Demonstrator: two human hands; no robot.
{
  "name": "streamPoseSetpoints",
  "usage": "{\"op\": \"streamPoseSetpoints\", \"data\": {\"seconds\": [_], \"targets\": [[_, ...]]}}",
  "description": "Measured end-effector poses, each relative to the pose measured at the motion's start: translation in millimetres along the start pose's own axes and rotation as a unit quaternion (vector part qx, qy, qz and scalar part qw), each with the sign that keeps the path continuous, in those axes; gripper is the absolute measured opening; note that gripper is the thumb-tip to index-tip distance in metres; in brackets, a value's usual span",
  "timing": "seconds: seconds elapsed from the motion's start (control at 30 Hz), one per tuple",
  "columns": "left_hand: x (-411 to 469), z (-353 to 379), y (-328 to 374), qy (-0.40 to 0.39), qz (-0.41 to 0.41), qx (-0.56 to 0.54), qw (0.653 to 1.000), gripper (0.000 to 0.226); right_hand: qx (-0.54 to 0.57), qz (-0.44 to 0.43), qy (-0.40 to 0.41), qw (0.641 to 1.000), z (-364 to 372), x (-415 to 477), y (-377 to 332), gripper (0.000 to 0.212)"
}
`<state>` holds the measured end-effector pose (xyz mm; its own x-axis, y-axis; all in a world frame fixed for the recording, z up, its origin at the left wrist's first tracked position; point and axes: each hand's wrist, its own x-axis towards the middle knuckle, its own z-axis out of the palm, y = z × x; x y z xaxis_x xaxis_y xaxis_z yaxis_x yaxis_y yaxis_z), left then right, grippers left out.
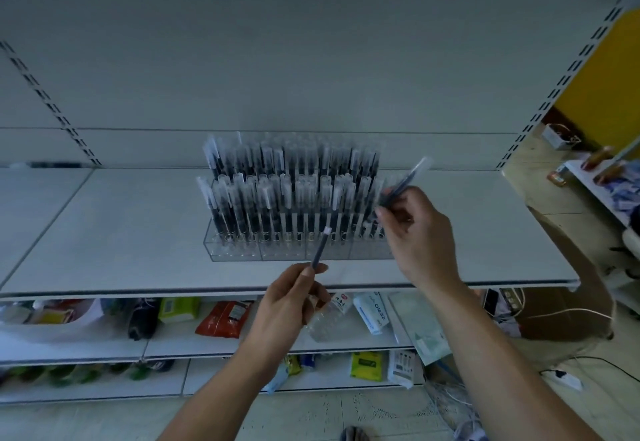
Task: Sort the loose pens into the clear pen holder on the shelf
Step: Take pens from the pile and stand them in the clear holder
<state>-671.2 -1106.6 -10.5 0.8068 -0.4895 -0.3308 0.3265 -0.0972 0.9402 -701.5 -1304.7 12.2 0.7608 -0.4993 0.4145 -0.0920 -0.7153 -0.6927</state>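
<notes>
Separately, left hand (287, 302) pinches one pen (319, 248), right hand (419, 236) another pen (407, 179), above ZERO packet (374, 312).

Clear glossy plastic pen holder (235, 250)

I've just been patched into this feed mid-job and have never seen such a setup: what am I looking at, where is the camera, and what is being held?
No machine here: these are a person's two bare hands, filmed by one wide-angle camera worn on the head, looking forward and down. The left hand pinches one dark pen, pointing up. The right hand holds a second pen, slanted, by the right end of the clear pen holder. The holder stands on the grey shelf and carries two rows of upright pens. Packets lie on the lower shelves.
</notes>
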Motion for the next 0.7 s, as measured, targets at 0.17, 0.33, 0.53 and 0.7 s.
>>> {"op": "streamPoseSetpoints", "data": {"seconds": [0.17, 0.33, 0.53, 0.7], "targets": [[-3.1, 0.3, -4.8, 0.001, 0.009, 0.009, 1.000, 0.026, -0.072, 0.015, -0.051, 0.996, 15.8, 11.6, 2.4, 0.015], [-5.1, 0.1, -6.9, -0.003, 0.010, 0.014, 1.000, 0.025, -0.083, 0.035, -0.075, 0.993, 24.8, 9.6, 7.2, 0.015], [-5.7, 2.1, -7.0, -0.002, 0.016, 0.034, 0.999, 0.024, -0.098, 0.013, -0.077, 0.992, 32.4, 4.3, 10.8, 0.020], [-6.6, 4.1, -7.7, -0.001, 0.011, 0.046, 0.999, 0.025, -0.117, 0.028, -0.063, 0.991, 31.4, 1.8, 13.4, 0.019]]}}
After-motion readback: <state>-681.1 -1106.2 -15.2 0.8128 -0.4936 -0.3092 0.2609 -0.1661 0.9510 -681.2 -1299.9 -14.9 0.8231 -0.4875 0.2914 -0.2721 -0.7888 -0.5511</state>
